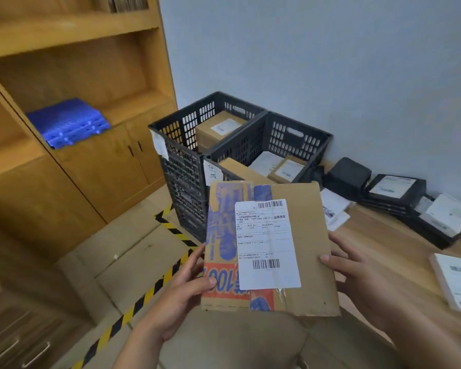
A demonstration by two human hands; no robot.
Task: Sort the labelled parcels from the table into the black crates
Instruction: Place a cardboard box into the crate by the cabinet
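Shelf unit: we see a wooden shelf unit (72, 83) at far left, a blue plastic piece (68, 123) lying on one shelf.
Floor tape: yellow-black floor tape (155, 286) runs past the crates.
Left crate: a black crate (181, 145) on the floor beside the table's far left corner holds a brown box (218, 126).
Left hand: our left hand (181, 294) has its grip on the parcel's left edge, thumb on top.
Parcel: a flat cardboard parcel (312, 235) with a white label (266, 243), held above the table's left edge.
Right crate: a second black crate (290, 139), touching the first, holds labelled packets.
Right hand: our right hand (357, 275) grips the parcel's right edge.
Table: more parcels (394, 190) lie along the far edge of the table (383, 243).
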